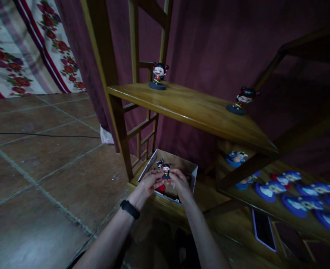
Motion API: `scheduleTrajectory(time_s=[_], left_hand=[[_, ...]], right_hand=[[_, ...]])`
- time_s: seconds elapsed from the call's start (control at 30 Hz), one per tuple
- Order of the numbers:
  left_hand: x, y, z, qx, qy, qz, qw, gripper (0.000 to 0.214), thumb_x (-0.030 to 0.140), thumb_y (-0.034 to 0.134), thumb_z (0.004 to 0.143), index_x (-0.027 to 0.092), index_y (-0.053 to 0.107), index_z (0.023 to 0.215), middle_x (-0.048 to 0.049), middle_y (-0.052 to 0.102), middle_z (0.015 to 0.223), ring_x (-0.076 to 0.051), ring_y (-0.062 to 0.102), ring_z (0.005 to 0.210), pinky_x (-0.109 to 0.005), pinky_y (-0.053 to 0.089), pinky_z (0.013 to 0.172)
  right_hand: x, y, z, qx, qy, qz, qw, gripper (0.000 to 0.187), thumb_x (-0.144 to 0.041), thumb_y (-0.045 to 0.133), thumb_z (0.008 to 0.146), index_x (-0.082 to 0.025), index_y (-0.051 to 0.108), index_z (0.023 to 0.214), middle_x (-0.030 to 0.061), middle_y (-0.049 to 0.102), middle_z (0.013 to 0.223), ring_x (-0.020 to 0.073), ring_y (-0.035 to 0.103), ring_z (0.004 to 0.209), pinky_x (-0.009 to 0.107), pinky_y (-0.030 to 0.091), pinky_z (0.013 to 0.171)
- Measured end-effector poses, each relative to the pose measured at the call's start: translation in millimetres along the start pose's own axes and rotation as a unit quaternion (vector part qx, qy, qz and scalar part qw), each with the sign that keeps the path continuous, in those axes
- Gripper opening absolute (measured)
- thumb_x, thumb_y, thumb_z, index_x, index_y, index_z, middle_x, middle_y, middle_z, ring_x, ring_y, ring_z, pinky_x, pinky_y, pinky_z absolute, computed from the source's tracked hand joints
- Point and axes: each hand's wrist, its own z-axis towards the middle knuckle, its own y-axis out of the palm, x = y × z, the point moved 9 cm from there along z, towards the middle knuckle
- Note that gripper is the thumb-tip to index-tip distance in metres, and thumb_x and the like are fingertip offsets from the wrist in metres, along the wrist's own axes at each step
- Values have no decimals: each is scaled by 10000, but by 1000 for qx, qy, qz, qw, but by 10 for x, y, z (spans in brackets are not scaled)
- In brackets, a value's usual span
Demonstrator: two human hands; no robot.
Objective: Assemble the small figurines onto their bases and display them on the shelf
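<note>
My left hand (150, 182) and my right hand (179, 181) meet over an open cardboard box (193, 175) on the lowest wooden shelf. Both pinch one small figurine (166, 170) with black hair and dark clothes, held upright between the fingertips. A black band circles my left wrist. More small figurines, one with red parts, lie inside the box under my hands, partly hidden.
Two matching figurines (158, 76) (241, 100) stand on the upper wooden shelf (198, 110). Several blue-and-white figurines (293, 203) lie on a lower shelf at right. A phone (262, 228) lies below them. A cable (41, 134) crosses the tiled floor on the left.
</note>
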Motion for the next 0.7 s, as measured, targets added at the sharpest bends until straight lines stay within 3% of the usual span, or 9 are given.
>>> scheduleTrajectory(time_s=[0.37, 0.7], left_hand=[[10, 50, -12, -27, 11, -14, 999, 220, 68, 643, 677, 104, 626, 893, -75, 671, 730, -104, 625, 566, -203, 531, 569], [-3, 58, -33, -24, -17, -56, 998, 207, 12, 628, 655, 104, 623, 840, -44, 651, 660, -84, 593, 514, -183, 506, 518]], right_hand=[[-58, 21, -64, 0, 19, 92, 996, 249, -333, 654, 622, -187, 591, 814, 15, 656, 768, 141, 609, 683, 280, 492, 635], [-54, 47, -45, -9, 3, 97, 995, 218, -320, 648, 638, -188, 594, 804, 20, 650, 851, 149, 607, 758, 340, 520, 730]])
